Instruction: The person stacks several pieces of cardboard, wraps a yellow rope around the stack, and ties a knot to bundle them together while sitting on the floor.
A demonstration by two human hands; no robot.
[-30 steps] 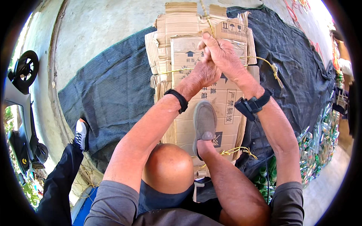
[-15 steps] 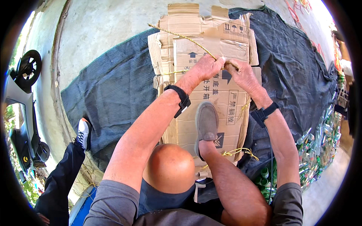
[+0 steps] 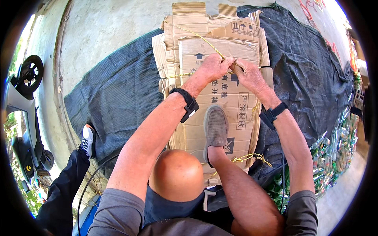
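Stack of flattened cardboard boxes (image 3: pixel 204 51), brown, printed, lying on a dark mesh tarp (image 3: pixel 118 90) spread over a concrete floor (image 3: pixel 102 27). Yellow twine (image 3: pixel 199 36) runs diagonally over the top sheet from the far left corner to the hands, with a second strand crossing the stack's left edge and a loose knotted end (image 3: pixel 252 158) lying at the near right corner. Left hand (image 3: pixel 214 67) – closed in a fist on the twine, black band (image 3: pixel 188 103) at the wrist. Right hand (image 3: pixel 248 74) – fingers pinched on the same twine, just beside and touching the left, black band (image 3: pixel 271 115) at the wrist. Grey slip-on shoe (image 3: pixel 215 129) planted on the middle of the stack, bare knee (image 3: pixel 177 175) below it. Second leg in dark trousers with a black-and-white sneaker (image 3: pixel 87 141) at the tarp's left edge. Heap of green glass bottles (image 3: pixel 334 153) along the right rim; a parked scooter (image 3: pixel 23 114) at far left
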